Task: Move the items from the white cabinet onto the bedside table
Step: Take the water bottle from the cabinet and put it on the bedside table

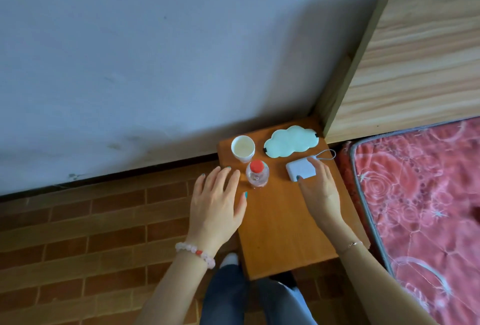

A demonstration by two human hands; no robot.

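Your left hand (217, 204) hovers over the near-left edge of the bedside table (280, 234), fingers spread and flat, holding nothing; it sits just beside the water bottle (257, 174), close enough to steady it but apart from it, as far as the view shows. Your right hand (320, 187) rests its thumb and fingers on the white box (301, 169), loosely curled about its near and right sides, the box flat on the wood. That looks like a setting-down grip, or a nudge to square it up, not a carry.

Beyond your hands, the bottle stands upright with its red cap on, and the paper cup (242, 148) stands just behind it, open end up, kept near the wall where an elbow is less likely to catch it. The cloud-shaped eye mask (289, 143) lies flat at the far right corner, near the box's cord loop.

All four items sit crowded on the far half; the near half of the wood is bare. The table stands against a pale wall (155, 52), over a brick-pattern floor (91, 234), with a wooden headboard (415, 52) and red patterned mattress (420, 195) to your right. The white cabinet is out of view.
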